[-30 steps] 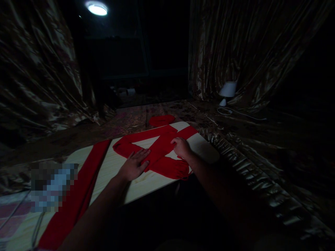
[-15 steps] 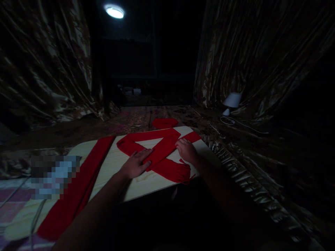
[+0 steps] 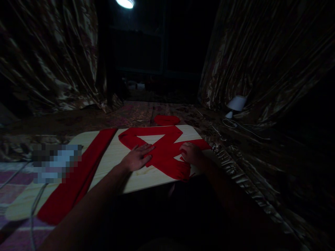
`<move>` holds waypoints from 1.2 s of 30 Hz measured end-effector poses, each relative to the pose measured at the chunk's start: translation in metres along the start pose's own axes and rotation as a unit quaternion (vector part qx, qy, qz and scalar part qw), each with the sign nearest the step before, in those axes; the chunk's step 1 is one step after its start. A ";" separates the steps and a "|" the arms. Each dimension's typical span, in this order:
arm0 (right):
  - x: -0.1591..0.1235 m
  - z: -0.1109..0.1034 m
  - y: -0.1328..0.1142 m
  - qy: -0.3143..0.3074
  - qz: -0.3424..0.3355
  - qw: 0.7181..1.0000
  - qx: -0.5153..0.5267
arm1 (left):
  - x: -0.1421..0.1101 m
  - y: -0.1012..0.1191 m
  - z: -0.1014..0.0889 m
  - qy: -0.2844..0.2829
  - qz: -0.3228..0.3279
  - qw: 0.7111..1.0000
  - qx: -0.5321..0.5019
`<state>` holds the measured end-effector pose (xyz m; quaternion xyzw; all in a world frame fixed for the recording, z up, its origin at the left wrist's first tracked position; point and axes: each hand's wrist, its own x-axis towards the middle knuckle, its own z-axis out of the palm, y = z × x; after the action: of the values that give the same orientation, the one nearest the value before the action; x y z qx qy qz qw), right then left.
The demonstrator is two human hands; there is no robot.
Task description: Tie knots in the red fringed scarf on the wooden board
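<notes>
A red scarf [image 3: 167, 146] with a fringed end lies folded across itself in a loop on a pale wooden board [image 3: 133, 181]. My left hand [image 3: 137, 157] rests flat on the crossing, fingers stretched out and holding nothing. Right of it, my right hand [image 3: 192, 153] has its fingers curled on the scarf's right-hand strip; the fingertips are partly hidden in the dim light. The fringe [image 3: 184, 170] hangs near the board's front edge, just below this hand.
Another long red cloth [image 3: 78, 177] lies across the board's left part. Behind the board sits a folded red cloth [image 3: 166, 120]. A small white lamp [image 3: 237, 103] with a cord stands at right. A blurred patch [image 3: 57, 162] and cable [image 3: 38, 205] are at left.
My right hand has shifted slightly right and nearer to me. The scarf's right-hand strip now sits closer to the crossing and reaches the board's right edge. My left hand stays on the crossing.
</notes>
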<state>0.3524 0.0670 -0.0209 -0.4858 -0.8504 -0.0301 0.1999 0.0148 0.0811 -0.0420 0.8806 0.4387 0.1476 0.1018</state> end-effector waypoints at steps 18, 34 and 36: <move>-0.005 -0.015 -0.099 -0.145 0.112 0.947 0.264 | -0.016 0.051 -0.003 0.046 0.139 0.989 -0.018; 0.005 0.003 -0.047 0.007 0.226 0.853 0.470 | 0.013 0.086 -0.009 0.049 -0.120 0.982 -0.138; -0.001 0.005 -0.035 0.024 0.194 0.920 0.341 | 0.014 0.083 -0.011 0.043 -0.152 0.972 -0.173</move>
<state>0.3220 0.0492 -0.0204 -0.5427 -0.6933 0.2896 0.3754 0.0809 0.0438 -0.0035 0.7657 0.5391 0.2416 0.2544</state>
